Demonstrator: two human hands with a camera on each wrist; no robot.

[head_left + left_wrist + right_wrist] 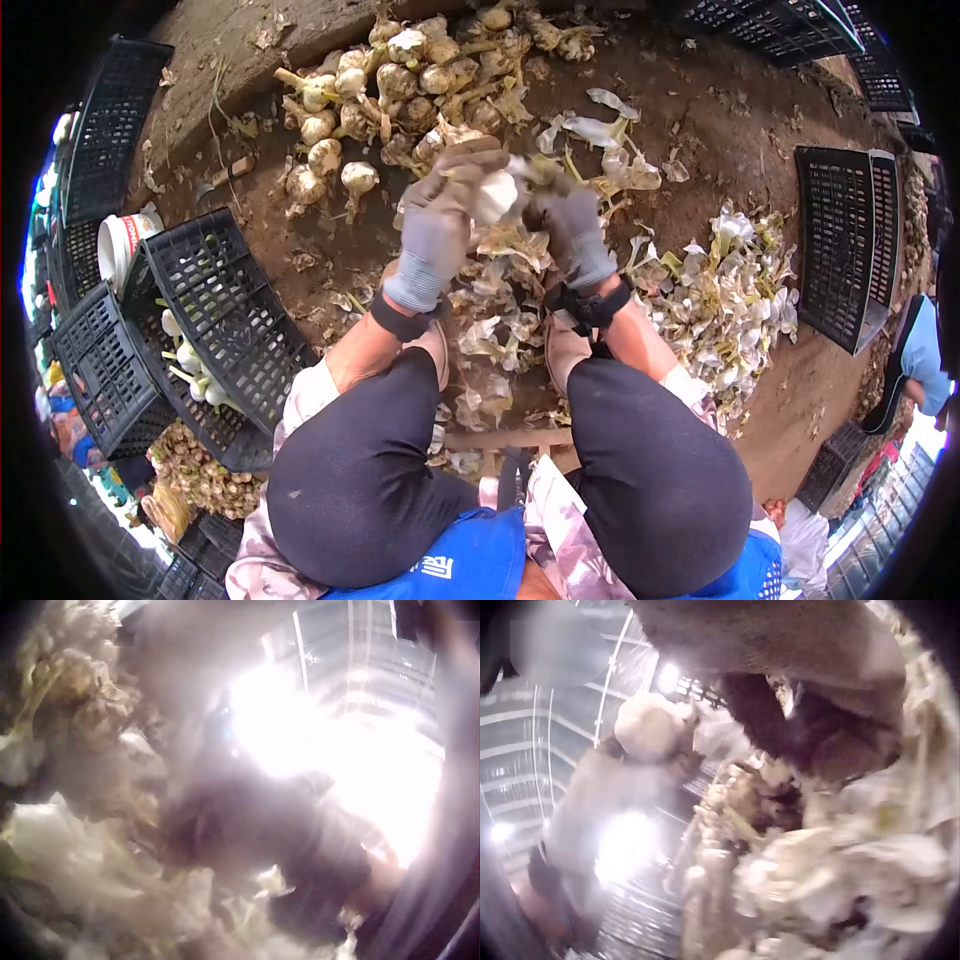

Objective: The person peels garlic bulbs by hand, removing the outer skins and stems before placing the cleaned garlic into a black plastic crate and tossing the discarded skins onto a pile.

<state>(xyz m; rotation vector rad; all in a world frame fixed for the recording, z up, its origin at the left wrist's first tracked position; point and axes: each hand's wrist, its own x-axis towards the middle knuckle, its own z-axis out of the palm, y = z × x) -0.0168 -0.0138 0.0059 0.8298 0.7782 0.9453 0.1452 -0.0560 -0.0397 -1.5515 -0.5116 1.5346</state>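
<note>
In the head view, my gloved left hand (440, 215) grips a white garlic bulb (495, 197) over the dirt floor. The same bulb (649, 726) shows in the right wrist view, its round end out past the left fingers. My gloved right hand (570, 225) is just right of the bulb, with bent fingers, blurred by motion; I cannot tell whether a strip of skin is pinched in it. Beyond the hands lies a pile of unpeeled garlic bulbs (400, 85) with dirty skins and stems. Torn garlic skins (500, 335) litter the ground between the shoes.
A heap of garlic skins (735, 300) spreads to the right, before a black crate (845, 240). At left, a tilted black crate (225, 320) stands near white garlic bulbs (190, 358) and a white bucket (120, 240). A wooden-handled knife (235, 170) lies left of the pile.
</note>
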